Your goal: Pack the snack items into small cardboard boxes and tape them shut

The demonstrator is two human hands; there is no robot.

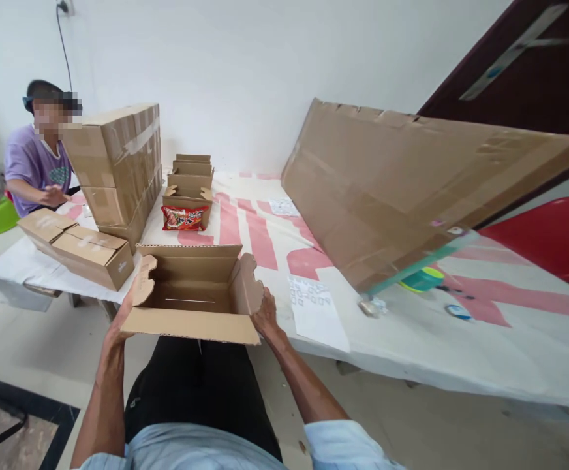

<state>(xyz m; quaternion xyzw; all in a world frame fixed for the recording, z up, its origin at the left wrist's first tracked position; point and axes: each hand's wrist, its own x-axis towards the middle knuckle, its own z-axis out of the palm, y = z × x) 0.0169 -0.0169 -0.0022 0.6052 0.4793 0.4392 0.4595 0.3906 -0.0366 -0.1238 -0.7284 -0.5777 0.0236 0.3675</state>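
Between my two hands is a cardboard box with its top flaps open, held at the near edge of the table. Nothing shows inside it except its brown walls and bottom. My left hand grips the left side, its fingers partly hidden by the box. On the right side my right hand is closed against the wall, fingers curled round it. Beyond the box, a red instant noodle packet leans against the nearest of several open cardboard boxes lined up toward the wall.
Taped cartons are stacked at the left, with two closed boxes before them. Another person sits behind. A large cardboard sheet slants across the right side. Printed paper and a tape roll lie on the table.
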